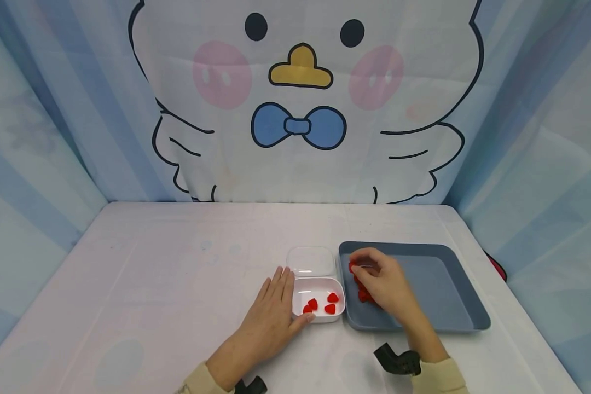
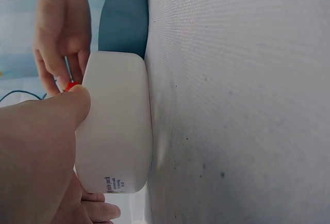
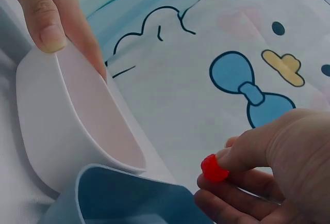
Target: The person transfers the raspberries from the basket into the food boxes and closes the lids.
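Note:
In the head view my left hand [image 1: 271, 317] rests against a white plastic box [image 1: 319, 318], fingers straight along its left side and thumb on its near rim. Several small red pieces [image 1: 332, 297] lie inside the box. My right hand [image 1: 386, 282] is over the left part of a blue-grey tray [image 1: 428, 284]. In the right wrist view it pinches one small red bumpy piece [image 3: 214, 168], like a raspberry, between thumb and fingers. More red pieces [image 1: 363, 295] are on the tray, partly hidden under that hand.
A clear lid [image 1: 311, 261] lies behind the box, next to its far edge. The tray stands close to the box's right side. A white cloth covers the table [image 1: 167, 273]. A printed curtain [image 1: 295, 175] rises at the back, with blue curtains at both sides.

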A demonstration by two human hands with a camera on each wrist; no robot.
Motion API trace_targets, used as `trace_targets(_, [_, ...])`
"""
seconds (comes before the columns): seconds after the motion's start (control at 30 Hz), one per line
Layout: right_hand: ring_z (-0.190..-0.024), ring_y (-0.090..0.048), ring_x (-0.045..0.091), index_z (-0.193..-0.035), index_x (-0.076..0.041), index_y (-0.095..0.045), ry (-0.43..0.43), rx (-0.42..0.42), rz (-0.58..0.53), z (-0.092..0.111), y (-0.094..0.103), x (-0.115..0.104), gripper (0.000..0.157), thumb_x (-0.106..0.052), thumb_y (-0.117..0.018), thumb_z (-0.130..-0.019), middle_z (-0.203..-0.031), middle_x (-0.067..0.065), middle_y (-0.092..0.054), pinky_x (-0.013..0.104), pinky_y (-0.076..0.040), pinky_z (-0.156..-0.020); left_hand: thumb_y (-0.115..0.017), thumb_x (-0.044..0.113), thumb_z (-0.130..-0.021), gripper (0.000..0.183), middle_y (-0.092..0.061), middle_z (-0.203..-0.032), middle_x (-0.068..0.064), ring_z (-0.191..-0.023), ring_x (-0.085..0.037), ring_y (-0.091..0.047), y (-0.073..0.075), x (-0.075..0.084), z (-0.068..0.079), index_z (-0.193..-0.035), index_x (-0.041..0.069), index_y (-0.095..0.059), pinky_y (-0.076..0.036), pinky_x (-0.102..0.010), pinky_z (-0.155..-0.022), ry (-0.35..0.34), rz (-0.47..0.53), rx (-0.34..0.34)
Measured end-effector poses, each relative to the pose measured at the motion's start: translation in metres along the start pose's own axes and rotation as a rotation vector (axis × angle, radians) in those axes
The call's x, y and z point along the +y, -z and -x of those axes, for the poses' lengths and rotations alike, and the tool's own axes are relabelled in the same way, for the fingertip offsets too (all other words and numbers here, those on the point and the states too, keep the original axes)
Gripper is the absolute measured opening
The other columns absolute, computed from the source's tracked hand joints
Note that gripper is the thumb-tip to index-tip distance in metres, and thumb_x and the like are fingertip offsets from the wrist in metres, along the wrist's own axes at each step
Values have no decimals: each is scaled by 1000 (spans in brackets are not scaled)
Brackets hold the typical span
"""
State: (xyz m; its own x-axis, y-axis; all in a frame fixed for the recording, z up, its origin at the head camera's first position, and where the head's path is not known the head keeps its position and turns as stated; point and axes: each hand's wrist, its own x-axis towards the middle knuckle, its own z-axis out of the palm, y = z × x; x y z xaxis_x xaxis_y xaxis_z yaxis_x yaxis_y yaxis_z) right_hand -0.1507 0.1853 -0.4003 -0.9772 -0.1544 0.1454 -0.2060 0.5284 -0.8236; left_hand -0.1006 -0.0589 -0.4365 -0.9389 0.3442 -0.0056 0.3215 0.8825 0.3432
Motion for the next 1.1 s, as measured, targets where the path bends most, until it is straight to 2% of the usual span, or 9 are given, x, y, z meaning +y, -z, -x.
trace_targets(0.2, [-98,-67,22,-113,-7,-68,52,-43,-42,2,-7,-4,21,-3,-66,-92,-111,9,-70,17,-55,-80,-53,61,-94,92,-28,-162,-18,-153,-34,-20,-1,-1,0,-155,-1,-24,-22,-52,-123,-2,8,-3])
trace_targets(0.3, [-96,-68,21,-112,-7,-68,71,-62,-53,3,-11,-7,20,-3,-66,-92,-110,9,-70,20,-57,-80,-53,61,-93,92,-27,-162,-18,-153,-33,-20,-1,-1,-1,-155,-1,-23,-22,-52,-123,-1,2,-6])
trace_targets(0.43, [-96,-68,19,-111,-7,-68,92,-96,-57,4,-16,-10,21,0,-65,-92,-110,8,-70,26,-59,-86,-54,61,-93,93,-28,-162,-17,-153,-33,-21,-1,-1,-2,-155,-1,-24,-22,-52,-123,3,-8,-7])
trace_targets(0.67, [-90,-69,20,-110,-4,-67,131,-177,-57,5,-24,-11,21,1,-66,-90,-106,7,-70,21,-57,-82,-53,62,-93,92,-28,-162,-18,-153,-34,-21,-2,-1,-1,-154,-2,-25,-23,-53,-122,-7,-17,2])
trace_targets(0.8, [-89,-69,22,-111,-4,-66,141,-232,-51,7,-28,-12,22,2,-65,-90,-106,9,-69,23,-58,-82,-53,61,-94,92,-28,-162,-19,-153,-34,-21,-2,-1,-1,-154,-2,-25,-23,-53,-122,-13,-15,5])
trace_targets(1.1, [-91,-67,15,-112,-9,-67,142,-270,-1,8,-31,-14,22,-3,-67,-90,-109,7,-70,25,-57,-84,-52,62,-94,92,-29,-161,-19,-152,-34,-21,-2,-2,-1,-154,-2,-25,-23,-53,-122,-18,-26,12])
